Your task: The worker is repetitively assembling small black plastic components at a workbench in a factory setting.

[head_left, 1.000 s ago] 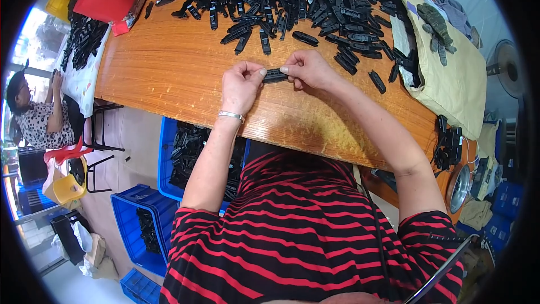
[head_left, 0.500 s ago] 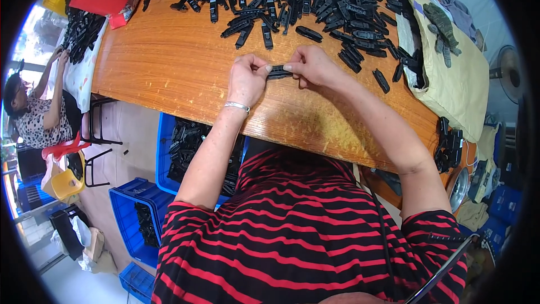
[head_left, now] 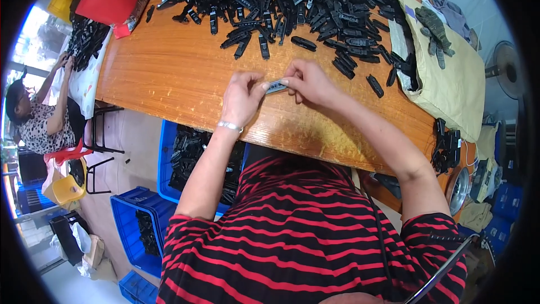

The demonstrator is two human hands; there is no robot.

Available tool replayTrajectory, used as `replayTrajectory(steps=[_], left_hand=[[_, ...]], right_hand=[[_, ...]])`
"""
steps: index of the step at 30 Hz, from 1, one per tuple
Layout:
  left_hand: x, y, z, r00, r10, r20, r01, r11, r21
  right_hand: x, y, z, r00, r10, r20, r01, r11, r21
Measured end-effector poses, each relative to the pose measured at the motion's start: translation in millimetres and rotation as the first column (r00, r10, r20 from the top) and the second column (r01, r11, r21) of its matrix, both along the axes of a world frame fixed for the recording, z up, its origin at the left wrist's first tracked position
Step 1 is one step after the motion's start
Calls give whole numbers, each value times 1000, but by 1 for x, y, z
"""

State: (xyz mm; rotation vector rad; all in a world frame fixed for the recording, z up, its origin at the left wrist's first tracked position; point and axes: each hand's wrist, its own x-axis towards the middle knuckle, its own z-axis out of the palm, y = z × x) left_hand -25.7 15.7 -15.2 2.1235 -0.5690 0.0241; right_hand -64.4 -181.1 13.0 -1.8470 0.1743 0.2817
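Observation:
Between both hands, above the near part of the wooden table, I hold a short, narrow black plastic piece with small slots along it. My left hand pinches its left end between thumb and fingers. At the other end, my right hand grips it the same way. The piece slants up toward the right, and light shines off its upper face. Fingers hide both ends. Beyond my hands lies a large heap of similar black pieces, with a few strays such as one black piece at the right.
A beige sack lies along the table's right side, with gloves on it. Blue crates of black parts stand below left. A red bag sits at the far left. Another person works at the left; a fan stands right.
Both hands have come slightly nearer to me with the black piece. It has turned and tilted, so its face now catches the light. My view has shifted a little.

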Motion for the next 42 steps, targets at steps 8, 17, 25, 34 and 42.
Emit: replayTrajectory(steps=[8, 17, 25, 34, 42], left_hand=[[-24, 51, 31, 851, -128, -510, 71, 989, -130], [-6, 143, 66, 957, 101, -273, -87, 994, 64], [73, 13, 17, 958, 178, 224, -209, 970, 124], [87, -11, -1, 929, 105, 354, -198, 951, 239], [55, -5, 15, 835, -45, -548, -228, 879, -420]], right_hand=[[-13, 10, 9, 943, 192, 272, -145, 972, -184], [42, -52, 6, 894, 157, 420, 301, 484, -822], [32, -27, -6, 902, 266, 339, 98, 640, -762], [11, 14, -14, 833, 409, 372, 3, 670, -742], [19, 14, -20, 703, 174, 690, 256, 843, -473]])
